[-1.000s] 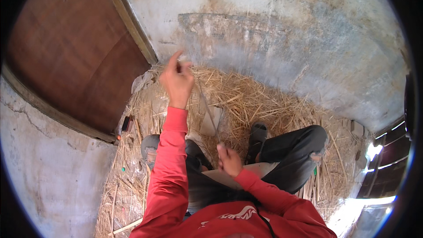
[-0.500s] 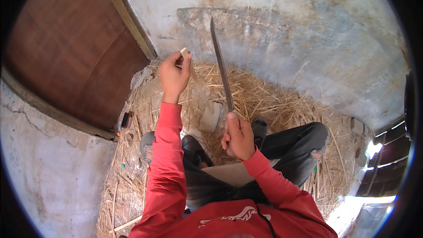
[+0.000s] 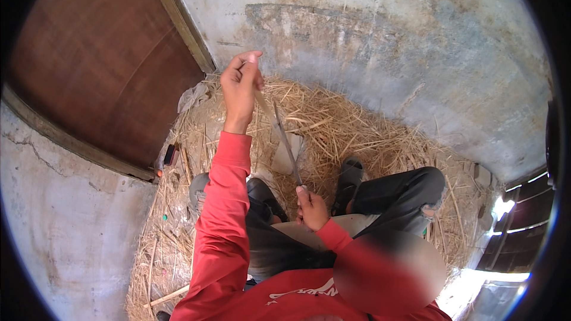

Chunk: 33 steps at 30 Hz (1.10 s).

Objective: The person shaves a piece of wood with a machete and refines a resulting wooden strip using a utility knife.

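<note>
Red, gold and mottled grey

The sweatshirt [image 3: 223,208] is red with white print [image 3: 326,286], the trousers [image 3: 401,193] faded black. The machete blade [image 3: 288,150] is dark grey, the wooden strip [image 3: 262,102] pale tan, straw [image 3: 324,113] golden, door panel [image 3: 101,71] reddish-brown, wall [image 3: 369,53] whitish, blotched blue-grey and rust.

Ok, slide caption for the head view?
Right hand grips a long dark metal blade; left hand holds a thin pale wood-like strip.

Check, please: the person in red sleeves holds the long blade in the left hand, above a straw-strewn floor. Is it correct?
Not the left hand: the head view shows the long blade in the right hand. The rest is correct.
</note>
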Tool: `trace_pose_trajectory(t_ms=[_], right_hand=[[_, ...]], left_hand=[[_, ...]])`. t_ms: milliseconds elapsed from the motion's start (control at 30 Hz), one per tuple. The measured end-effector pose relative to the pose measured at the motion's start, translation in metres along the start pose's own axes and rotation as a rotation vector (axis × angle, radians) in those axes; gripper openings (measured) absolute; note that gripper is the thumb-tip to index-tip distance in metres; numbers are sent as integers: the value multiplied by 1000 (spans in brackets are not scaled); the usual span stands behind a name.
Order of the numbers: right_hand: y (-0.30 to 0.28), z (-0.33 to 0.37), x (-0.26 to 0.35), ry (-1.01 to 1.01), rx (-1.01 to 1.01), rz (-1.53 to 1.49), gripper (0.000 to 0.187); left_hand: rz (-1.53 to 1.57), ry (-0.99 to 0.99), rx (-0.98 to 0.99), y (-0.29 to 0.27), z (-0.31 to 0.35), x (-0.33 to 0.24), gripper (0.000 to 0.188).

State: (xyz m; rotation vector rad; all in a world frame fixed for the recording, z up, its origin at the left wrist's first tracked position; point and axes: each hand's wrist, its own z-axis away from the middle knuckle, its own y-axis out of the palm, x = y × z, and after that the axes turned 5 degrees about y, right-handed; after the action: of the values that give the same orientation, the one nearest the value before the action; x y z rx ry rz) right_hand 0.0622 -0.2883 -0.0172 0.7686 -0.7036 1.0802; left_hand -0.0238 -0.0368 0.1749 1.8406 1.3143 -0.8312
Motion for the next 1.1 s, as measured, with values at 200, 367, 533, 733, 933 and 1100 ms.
trace_pose_trajectory(t_ms=[200,367,533,733,933,1100], right_hand=[[-13,18,87,267,79,-209,53],[-6,38,170,-466,178,-323,59],[10,-13,83,-860,47,-209,61],[-18,-38,-11,220,-41,-93,52],[2,13,135,-173,177,-397,54],[14,0,132,-845,202,-529,51]], left_hand=[[200,7,-147,2,-12,15,52],[178,70,-191,1,-24,28,52],[160,105,-227,20,-31,32,52],[144,122,-132,25,-33,33,48],[161,122,-142,21,-30,40,45],[162,112,-164,24,-30,39,45]])
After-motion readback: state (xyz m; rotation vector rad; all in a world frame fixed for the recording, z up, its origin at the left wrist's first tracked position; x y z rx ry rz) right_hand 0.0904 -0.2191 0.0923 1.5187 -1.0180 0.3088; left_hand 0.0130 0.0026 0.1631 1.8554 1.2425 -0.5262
